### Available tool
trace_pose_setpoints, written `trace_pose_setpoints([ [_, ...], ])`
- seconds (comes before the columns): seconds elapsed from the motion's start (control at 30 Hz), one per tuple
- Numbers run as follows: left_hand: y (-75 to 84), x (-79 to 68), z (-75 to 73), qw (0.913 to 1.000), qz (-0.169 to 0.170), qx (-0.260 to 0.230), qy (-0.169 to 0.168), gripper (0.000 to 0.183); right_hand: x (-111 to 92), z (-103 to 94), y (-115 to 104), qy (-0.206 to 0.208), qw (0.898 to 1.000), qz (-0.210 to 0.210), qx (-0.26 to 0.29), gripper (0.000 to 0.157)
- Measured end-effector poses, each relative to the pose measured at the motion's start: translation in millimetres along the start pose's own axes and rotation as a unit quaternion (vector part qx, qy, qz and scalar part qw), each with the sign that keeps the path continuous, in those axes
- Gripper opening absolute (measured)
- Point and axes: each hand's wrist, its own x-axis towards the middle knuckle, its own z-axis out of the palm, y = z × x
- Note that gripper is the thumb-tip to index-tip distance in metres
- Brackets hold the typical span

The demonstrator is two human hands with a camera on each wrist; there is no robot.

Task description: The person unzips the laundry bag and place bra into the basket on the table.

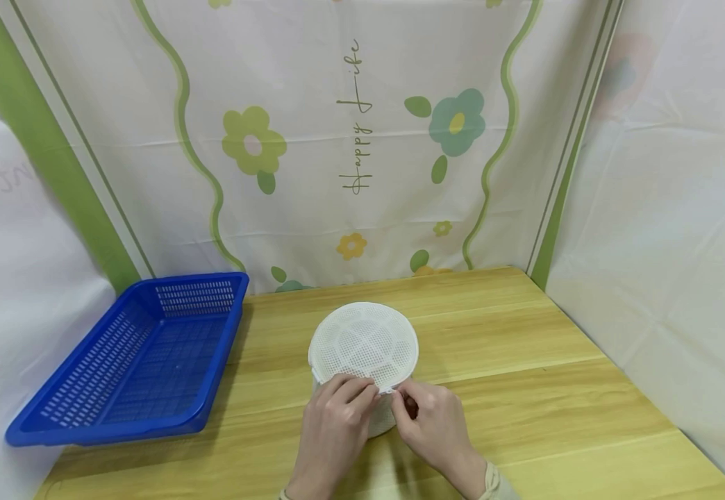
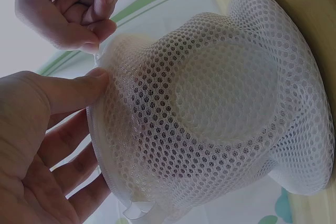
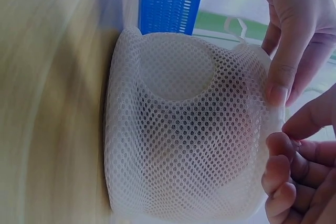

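A white mesh laundry bag [image 1: 363, 340], round and drum-shaped, stands upright on the table with its flat mesh lid facing up. My left hand [image 1: 337, 423] grips the near rim, thumb on the side wall and fingers over the lid. Close beside it, my right hand [image 1: 434, 423] pinches the zipper at the rim between thumb and index finger; the pull itself is mostly hidden by the fingertips. A round inner panel shows through the bag's side mesh [image 2: 226, 93] in the left wrist view. In the right wrist view a small white loop [image 3: 236, 27] sticks out near the rim.
A blue plastic basket [image 1: 200, 417] with slotted walls stands on the left of the wooden table [image 1: 556, 417]. Behind the table hangs a white curtain [image 1: 312, 208] with printed flowers, and pale fabric [image 1: 669, 243] walls in the right side.
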Motion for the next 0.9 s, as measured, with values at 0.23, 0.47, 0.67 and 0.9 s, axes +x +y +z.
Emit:
trace_pose_setpoints([
  [0.23,-0.2,-0.5,-1.0,1.0000,-0.006,-0.002,-0.002,0.005,-0.5,0.8,0.3,0.004,1.000,0.005,-0.001,0.031],
  [0.47,0.2,0.7,-0.9,1.0000,-0.003,-0.002,0.000,0.006,0.2,0.1,-0.8,0.002,1.000,0.011,-0.002,0.029],
  [0.67,-0.1,1.0,-2.1,0.9998,-0.015,-0.002,-0.016,0.007,1.3,0.7,0.0,-0.012,1.000,-0.021,0.019,0.022],
  [0.9,-0.3,1.0,-1.6,0.9993,-0.008,0.002,-0.038,0.013,-0.7,3.9,-0.2,-0.030,0.996,-0.054,0.063,0.019],
])
